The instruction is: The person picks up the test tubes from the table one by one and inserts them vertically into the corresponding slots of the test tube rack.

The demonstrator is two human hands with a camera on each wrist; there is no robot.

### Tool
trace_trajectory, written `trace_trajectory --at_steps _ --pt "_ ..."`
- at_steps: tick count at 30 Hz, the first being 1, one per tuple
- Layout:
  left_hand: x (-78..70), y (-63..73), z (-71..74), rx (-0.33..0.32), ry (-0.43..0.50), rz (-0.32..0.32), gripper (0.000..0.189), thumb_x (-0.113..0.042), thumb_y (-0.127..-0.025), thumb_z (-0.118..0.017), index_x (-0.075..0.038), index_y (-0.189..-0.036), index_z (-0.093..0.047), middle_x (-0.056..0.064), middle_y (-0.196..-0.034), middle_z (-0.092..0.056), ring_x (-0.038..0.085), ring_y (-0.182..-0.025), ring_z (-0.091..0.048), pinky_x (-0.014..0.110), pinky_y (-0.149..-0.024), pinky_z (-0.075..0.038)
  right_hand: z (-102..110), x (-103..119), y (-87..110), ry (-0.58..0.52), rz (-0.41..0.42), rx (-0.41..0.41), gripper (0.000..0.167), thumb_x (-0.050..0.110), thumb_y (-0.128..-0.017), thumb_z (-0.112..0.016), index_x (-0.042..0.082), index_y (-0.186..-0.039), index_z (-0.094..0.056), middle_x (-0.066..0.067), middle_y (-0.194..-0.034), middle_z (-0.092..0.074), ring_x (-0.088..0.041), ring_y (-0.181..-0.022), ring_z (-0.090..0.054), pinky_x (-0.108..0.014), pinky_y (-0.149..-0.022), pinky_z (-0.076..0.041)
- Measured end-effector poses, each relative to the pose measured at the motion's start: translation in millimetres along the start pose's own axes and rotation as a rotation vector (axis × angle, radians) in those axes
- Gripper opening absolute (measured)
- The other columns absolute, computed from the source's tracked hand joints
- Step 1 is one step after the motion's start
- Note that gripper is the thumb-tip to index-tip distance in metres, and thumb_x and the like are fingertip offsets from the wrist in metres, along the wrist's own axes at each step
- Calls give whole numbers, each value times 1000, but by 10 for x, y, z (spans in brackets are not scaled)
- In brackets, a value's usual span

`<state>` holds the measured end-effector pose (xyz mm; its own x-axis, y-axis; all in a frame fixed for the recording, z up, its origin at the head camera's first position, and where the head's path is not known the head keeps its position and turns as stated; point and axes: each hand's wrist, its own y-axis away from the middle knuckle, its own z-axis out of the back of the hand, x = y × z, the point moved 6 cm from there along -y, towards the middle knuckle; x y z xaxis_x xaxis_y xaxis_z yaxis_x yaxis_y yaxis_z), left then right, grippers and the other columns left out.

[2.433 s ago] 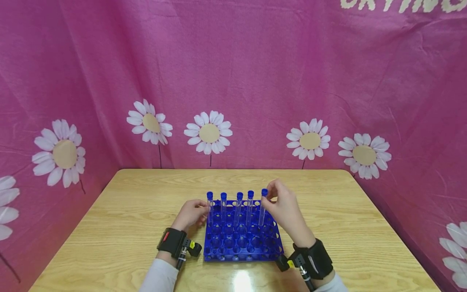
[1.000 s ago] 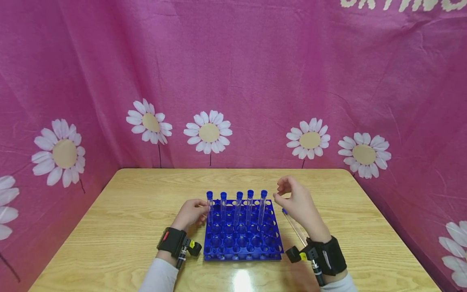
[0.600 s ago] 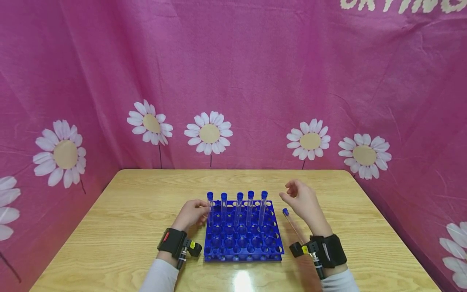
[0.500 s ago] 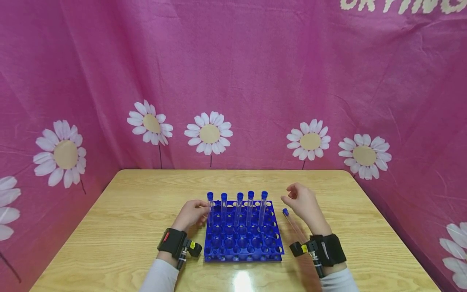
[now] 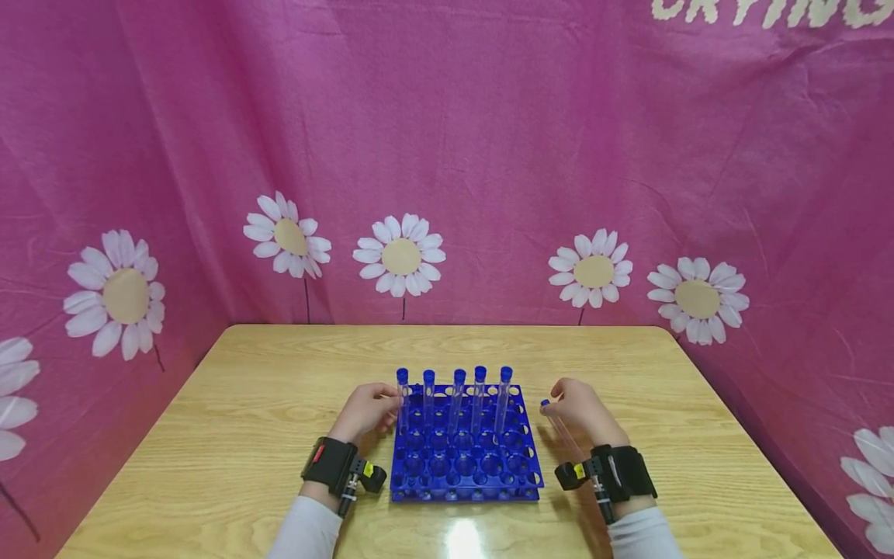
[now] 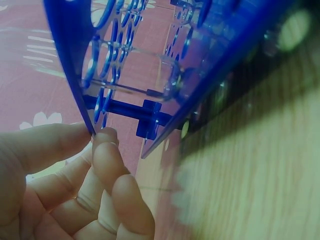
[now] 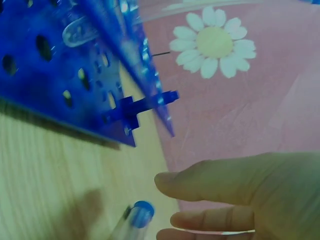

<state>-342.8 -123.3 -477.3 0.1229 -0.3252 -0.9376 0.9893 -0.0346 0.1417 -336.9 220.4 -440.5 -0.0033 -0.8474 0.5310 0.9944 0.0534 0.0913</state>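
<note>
A blue test tube rack point(image 5: 464, 492) stands mid-table, with several clear test tubes point(image 5: 455, 396) with blue caps upright in a row toward its back. At the rack's left side, my left hand point(image 5: 363, 409) pinches the edge of its upper plate between thumb and fingers, as the left wrist view shows. To the rack's right, a loose capped test tube point(image 5: 564, 435) lies on the table, partly hidden by the wrist camera. My right hand point(image 5: 581, 405) is just above its capped end. In the right wrist view, thumb and fingers are apart, close to the blue cap point(image 7: 144, 212) without gripping it.
The wooden table point(image 5: 209, 435) extends around the rack. A pink curtain point(image 5: 447, 155) with daisies hangs behind it and on both sides. Each wrist wears a black strap and small camera, the right camera point(image 5: 569, 476) low beside the loose tube.
My right hand let go of the rightmost tube in the rack, moved right, then came down to the loose tube's cap. The left hand and rack have stayed in place.
</note>
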Motion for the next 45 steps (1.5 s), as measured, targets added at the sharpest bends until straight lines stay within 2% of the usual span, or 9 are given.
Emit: trace_trajectory --at_steps 4,12,20,27,30,37,42,45 --pt "2 -4 0 0 2 -1 15 -6 -92 -60 3 -102 -66 6 -74 -62 11 -54 -53 23 -48 -44 -70 -70 -25 6 -35 22 40 15 -83 -72 -11 -109 -58 -22 -103 -65 -28 -87 -60 -42 -75 -52" --pt "15 -17 -1 3 10 3 15 -7 -92 -60 3 -102 -66 7 -75 -63 11 -54 -53 23 -48 -44 -163 -169 -44 -66 -74 23 20 2 -78 -68 -6 -94 -58 -11 -81 -58 -21 -69 -54 -28 -56 -42" --pt "21 -23 -1 1 15 0 15 -7 -92 -60 3 -102 -66 7 -74 -62 11 -53 -53 23 -47 -44 -210 -202 -86 -57 -106 40 21 -1 -77 -69 -5 -95 -60 -10 -80 -57 -20 -68 -52 -26 -55 -41" --pt "22 -22 -4 6 15 -6 15 -7 -92 -61 3 -102 -66 7 -73 -62 11 -53 -53 23 -47 -44 -204 -192 -77 -76 -104 43 21 -4 -78 -64 -6 -98 -57 -10 -78 -55 -18 -63 -51 -25 -52 -40" --pt "26 -26 1 6 9 -2 15 -7 -92 -61 3 -102 -66 6 -74 -62 11 -53 -53 23 -47 -44 -173 -174 -67 -100 -104 31 24 -4 -78 -62 -8 -101 -56 -12 -82 -56 -19 -65 -51 -26 -53 -41" --pt "20 -25 15 6 5 3 16 -8 -92 -61 3 -103 -66 7 -75 -63 12 -53 -54 23 -48 -45 -15 -81 -25 -58 -56 -34 33 10 -87 -67 -9 -110 -54 -15 -88 -58 -22 -73 -53 -27 -57 -43" --pt "16 -23 9 4 8 3 16 -7 -92 -61 3 -103 -66 7 -75 -63 12 -54 -54 23 -48 -45 124 15 35 -86 -26 -79 34 3 -85 -64 -7 -115 -53 -17 -88 -57 -22 -71 -52 -28 -57 -42" --pt "14 -17 3 0 8 4 15 -7 -92 -61 3 -103 -66 7 -75 -63 11 -54 -53 23 -49 -45 222 97 78 -77 34 -133 36 3 -84 -65 -6 -115 -52 -16 -86 -57 -22 -69 -51 -28 -57 -41"
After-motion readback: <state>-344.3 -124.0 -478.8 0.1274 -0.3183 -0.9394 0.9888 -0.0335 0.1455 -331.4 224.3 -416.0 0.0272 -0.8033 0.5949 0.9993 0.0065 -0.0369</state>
